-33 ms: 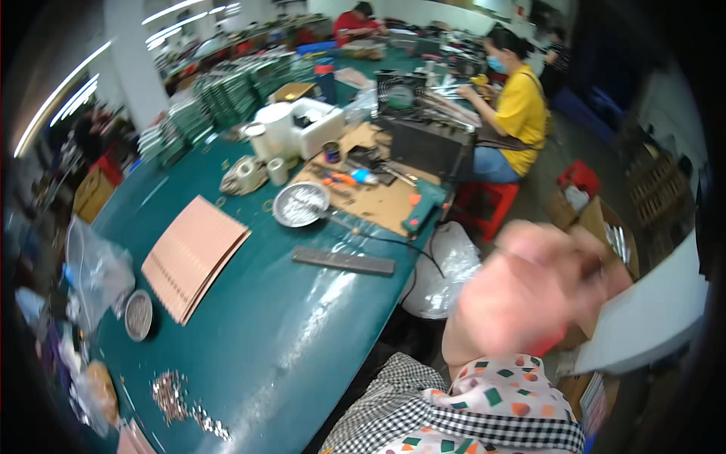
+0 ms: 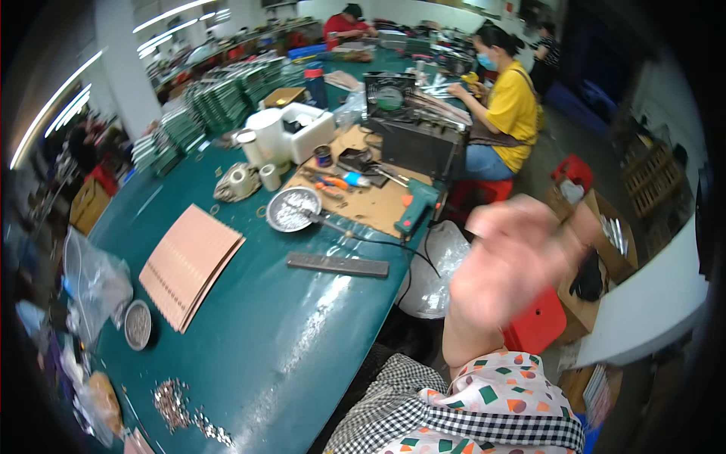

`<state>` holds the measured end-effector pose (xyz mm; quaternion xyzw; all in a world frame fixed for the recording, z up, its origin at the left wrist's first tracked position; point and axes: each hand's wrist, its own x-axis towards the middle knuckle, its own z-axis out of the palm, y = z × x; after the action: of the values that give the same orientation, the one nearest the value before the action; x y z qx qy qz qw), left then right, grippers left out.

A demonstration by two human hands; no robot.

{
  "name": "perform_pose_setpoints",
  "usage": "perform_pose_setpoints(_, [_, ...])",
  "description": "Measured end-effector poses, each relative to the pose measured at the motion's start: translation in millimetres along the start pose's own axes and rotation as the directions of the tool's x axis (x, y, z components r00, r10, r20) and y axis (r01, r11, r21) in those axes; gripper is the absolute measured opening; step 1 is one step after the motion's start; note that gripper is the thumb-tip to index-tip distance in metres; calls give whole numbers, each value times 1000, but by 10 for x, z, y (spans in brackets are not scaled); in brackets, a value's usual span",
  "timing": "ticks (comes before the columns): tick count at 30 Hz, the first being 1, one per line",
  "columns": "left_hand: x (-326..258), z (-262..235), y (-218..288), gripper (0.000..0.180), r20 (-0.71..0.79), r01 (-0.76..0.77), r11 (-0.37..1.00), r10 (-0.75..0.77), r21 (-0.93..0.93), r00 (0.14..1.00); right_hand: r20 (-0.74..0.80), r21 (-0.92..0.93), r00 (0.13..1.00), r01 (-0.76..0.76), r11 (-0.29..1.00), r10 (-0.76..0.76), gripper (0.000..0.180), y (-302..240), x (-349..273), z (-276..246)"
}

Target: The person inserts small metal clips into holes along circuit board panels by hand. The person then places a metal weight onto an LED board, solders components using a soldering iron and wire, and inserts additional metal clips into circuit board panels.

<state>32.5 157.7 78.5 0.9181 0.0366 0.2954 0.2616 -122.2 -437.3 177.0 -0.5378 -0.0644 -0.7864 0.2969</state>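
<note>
Red plastic stool (image 2: 538, 321) shows beneath the raised right hand (image 2: 505, 274) — past the wrist, well below the fingers (image 2: 520, 218). Blurred, these look loosely spread — holding nothing that can be made out.

Person wears a pale pinkish-white garment (image 2: 491, 374) scattered with green, orange and reddish angular and rounded shapes, black-and-white checked band (image 2: 499, 429) crossing it, plus gathered cloth (image 2: 397, 382) in finer black-and-white check alongside, bare forearm (image 2: 466, 342) emerging, bare hand (image 2: 505, 265) motion-blurred.
</note>
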Motion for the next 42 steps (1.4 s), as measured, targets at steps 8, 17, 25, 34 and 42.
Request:
perform_pose_setpoints(8, [-607,593,1370,53,301,26,935,87,-353,950,168,-420,572,-696,583,803,32,1264,-84,-768])
perform_pose_setpoints(17, [-818,688,1654,52,421,184,866,33,-465,907,764,-575,280,-115,810,581,34,943,-1426,-207])
perform_pose_setpoints(25, [-957,496,1474,51,386,269,831,-72,-487,920,784,-593,280,80,801,553,35,1140,-1746,-68])
perform_pose_setpoints(34, [-1009,403,1504,51,367,322,754,-116,-572,923,747,-630,338,85,772,572,21,1299,-1898,-128])
perform_pose_setpoints(42, [-1040,503,2000,50,479,374,655,-21,-656,877,985,-152,47,-188,970,164,24,490,-2383,208])
